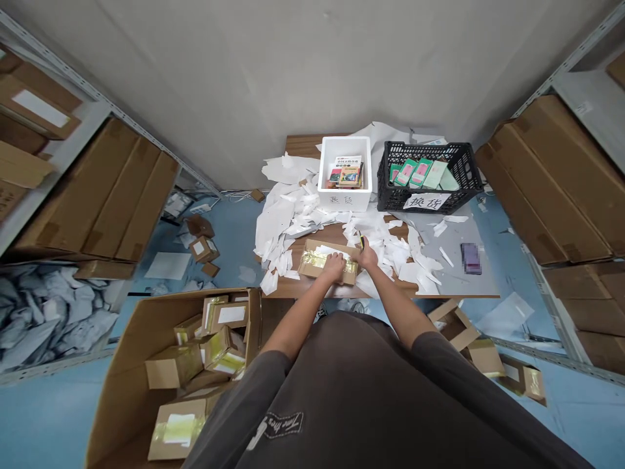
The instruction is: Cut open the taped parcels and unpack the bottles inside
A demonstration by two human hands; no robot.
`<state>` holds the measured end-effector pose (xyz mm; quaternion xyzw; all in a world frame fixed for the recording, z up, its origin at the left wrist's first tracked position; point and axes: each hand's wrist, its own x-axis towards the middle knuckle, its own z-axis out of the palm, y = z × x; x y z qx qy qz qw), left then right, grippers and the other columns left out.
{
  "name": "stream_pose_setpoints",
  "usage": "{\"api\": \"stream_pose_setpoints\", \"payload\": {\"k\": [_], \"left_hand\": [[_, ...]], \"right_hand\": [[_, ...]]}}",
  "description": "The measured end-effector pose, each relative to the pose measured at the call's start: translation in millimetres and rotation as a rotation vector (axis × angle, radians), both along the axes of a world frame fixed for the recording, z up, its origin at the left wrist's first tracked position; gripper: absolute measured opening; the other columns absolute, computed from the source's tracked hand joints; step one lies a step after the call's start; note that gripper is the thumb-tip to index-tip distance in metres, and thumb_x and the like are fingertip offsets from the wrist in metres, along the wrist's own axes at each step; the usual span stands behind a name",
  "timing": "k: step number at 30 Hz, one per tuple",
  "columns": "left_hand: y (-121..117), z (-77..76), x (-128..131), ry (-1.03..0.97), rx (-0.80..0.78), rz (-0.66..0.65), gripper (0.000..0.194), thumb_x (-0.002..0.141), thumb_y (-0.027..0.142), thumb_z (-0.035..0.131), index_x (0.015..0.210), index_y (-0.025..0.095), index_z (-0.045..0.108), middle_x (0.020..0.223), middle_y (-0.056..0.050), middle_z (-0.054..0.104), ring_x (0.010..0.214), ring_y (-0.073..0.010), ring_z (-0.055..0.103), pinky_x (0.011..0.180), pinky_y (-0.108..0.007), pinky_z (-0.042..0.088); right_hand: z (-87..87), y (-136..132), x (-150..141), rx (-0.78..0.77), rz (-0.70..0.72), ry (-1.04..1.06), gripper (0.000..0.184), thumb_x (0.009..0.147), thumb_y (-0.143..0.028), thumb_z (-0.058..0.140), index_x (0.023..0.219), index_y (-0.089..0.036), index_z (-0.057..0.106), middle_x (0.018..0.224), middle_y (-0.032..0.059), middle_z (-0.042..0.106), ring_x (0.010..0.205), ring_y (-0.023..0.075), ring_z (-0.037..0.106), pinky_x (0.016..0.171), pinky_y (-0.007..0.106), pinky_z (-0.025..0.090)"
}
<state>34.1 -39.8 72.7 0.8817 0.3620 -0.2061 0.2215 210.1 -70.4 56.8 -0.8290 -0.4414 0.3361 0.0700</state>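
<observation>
A small cardboard box [306, 262] lies on the table in front of me, bound with yellowish clear tape and bearing a white label on top. My left hand [334, 267] presses on its top with bent fingers, holding the box. At the box's right end, my right hand [367, 255] is closed around a small yellow-and-black tool that looks like a box cutter [362, 242]. Its blade end cannot be made out. Torn white paper [280, 215] surrounds the box on the wooden table [336, 234].
Behind the box stand a white foam bin [344, 200] with books and a black crate [430, 203] with green-and-pink booklets. A phone-like item [471, 258] lies at right. A large carton [122, 384] of taped boxes is at my left. Shelves with cartons [551, 176] flank the table.
</observation>
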Motion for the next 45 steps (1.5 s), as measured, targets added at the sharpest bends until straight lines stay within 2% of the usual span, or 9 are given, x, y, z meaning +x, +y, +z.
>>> {"api": "stream_pose_setpoints", "payload": {"k": [5,8,12,19,24,30,35,40,45], "left_hand": [[-12,-8.4,-4,-0.015,0.025,0.115,0.100,0.065,0.036,0.099,0.152,0.025,0.051,0.182,-0.017,0.022,0.168,-0.0441,0.020,0.134,-0.054,0.024],[-9,-12.3,-2,-0.029,-0.012,0.151,0.107,0.061,0.030,0.101,0.153,0.019,0.047,0.181,-0.022,0.022,0.167,-0.0447,0.022,0.133,-0.048,0.031],[0,-14.4,3,-0.026,-0.055,0.160,0.113,0.056,0.030,0.103,0.153,0.020,0.046,0.181,-0.022,0.022,0.167,-0.0449,0.022,0.132,-0.046,0.035],[3,-15.0,2,-0.026,-0.083,0.176,0.112,0.053,0.028,0.104,0.151,0.021,0.050,0.182,-0.021,0.021,0.168,-0.0464,0.018,0.132,-0.047,0.034],[10,-9.4,3,-0.042,-0.078,0.190,0.113,0.052,0.026,0.103,0.151,0.020,0.050,0.180,-0.022,0.026,0.167,-0.0454,0.024,0.130,-0.047,0.039],[11,-6.0,2,-0.023,-0.087,0.138,0.112,0.052,0.025,0.105,0.151,0.018,0.053,0.180,-0.023,0.026,0.167,-0.0442,0.023,0.133,-0.044,0.033],[23,-3.4,-8,-0.120,-0.041,0.247,0.103,0.085,0.052,0.087,0.170,0.034,0.033,0.177,-0.009,0.040,0.164,-0.0358,0.036,0.130,-0.045,0.038],[43,-12.4,-4,-0.029,0.099,0.312,0.127,0.075,0.060,0.094,0.176,0.038,0.020,0.186,-0.007,0.010,0.171,-0.0413,-0.002,0.137,-0.062,0.014],[46,-22.1,-7,-0.043,0.109,0.279,0.120,0.084,0.065,0.083,0.178,0.037,0.013,0.186,-0.007,0.005,0.171,-0.0380,-0.011,0.137,-0.062,0.007]], "right_hand": [[8.8,-32,15,0.187,0.026,0.045,0.073,0.108,-0.050,0.058,0.170,-0.019,0.035,0.139,0.0153,0.073,0.126,0.0302,0.071,0.102,0.035,0.054],[11.0,-69,29,0.171,0.137,0.179,0.054,0.116,-0.050,0.031,0.158,-0.023,0.053,0.116,0.0078,0.079,0.098,0.0240,0.077,0.087,0.028,0.056],[10.2,-97,44,0.037,0.304,0.167,0.040,0.116,-0.045,0.040,0.135,-0.023,0.068,0.107,0.0060,0.079,0.090,0.0202,0.075,0.078,0.022,0.052],[17.7,-59,75,-0.172,0.320,0.384,0.036,0.112,-0.048,0.048,0.116,-0.020,0.071,0.072,-0.0005,0.067,0.051,0.0130,0.053,0.053,0.020,0.044],[25.3,-47,82,-0.288,0.346,0.530,0.032,0.104,-0.048,0.060,0.104,-0.018,0.071,0.059,-0.0036,0.056,0.043,0.0109,0.045,0.045,0.020,0.039],[22.7,-82,78,-0.299,0.308,0.599,0.033,0.105,-0.051,0.056,0.102,-0.021,0.069,0.064,-0.0048,0.058,0.048,0.0117,0.050,0.051,0.020,0.044],[30.5,-113,112,-0.229,0.210,0.525,0.047,0.106,-0.063,0.050,0.111,-0.020,0.069,0.069,-0.0020,0.064,0.056,0.0165,0.057,0.056,0.025,0.050],[35.7,-116,119,-0.088,0.130,0.413,0.056,0.112,-0.058,0.028,0.118,-0.020,0.069,0.081,0.0040,0.072,0.071,0.0231,0.066,0.068,0.031,0.057],[38.0,-98,80,-0.018,0.265,0.231,0.043,0.111,-0.048,0.046,0.142,-0.026,0.066,0.121,0.0068,0.077,0.116,0.0278,0.068,0.097,0.033,0.054]]}}
